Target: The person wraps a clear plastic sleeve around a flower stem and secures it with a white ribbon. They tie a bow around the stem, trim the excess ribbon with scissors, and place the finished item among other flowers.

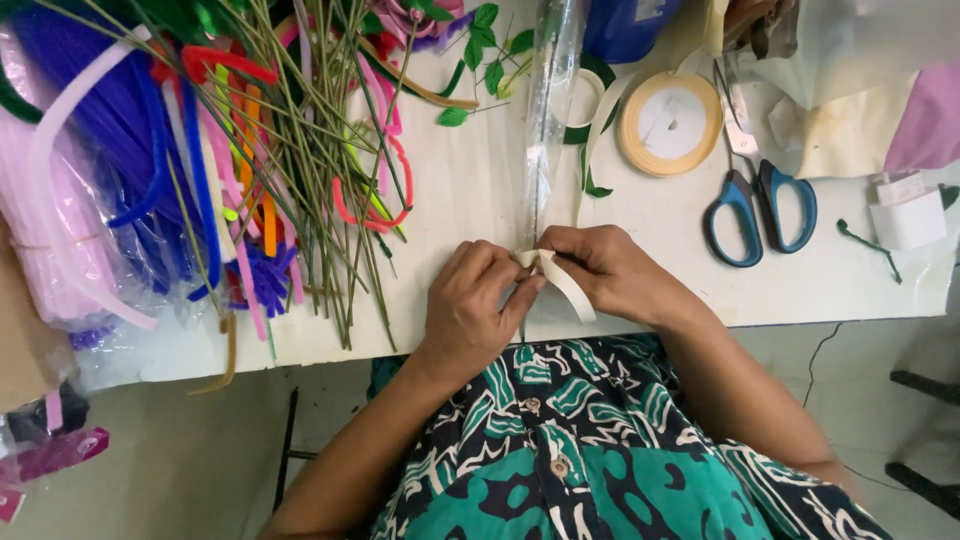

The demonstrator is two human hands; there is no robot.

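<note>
White table [480, 200] strewn with craft supplies, pale floor [180, 460] below

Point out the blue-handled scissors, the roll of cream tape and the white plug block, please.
scissors [760, 205]: head view, on the blue handles.
roll of cream tape [671, 122]: head view, on its flat face.
white plug block [908, 215]: head view, on its top.
</note>
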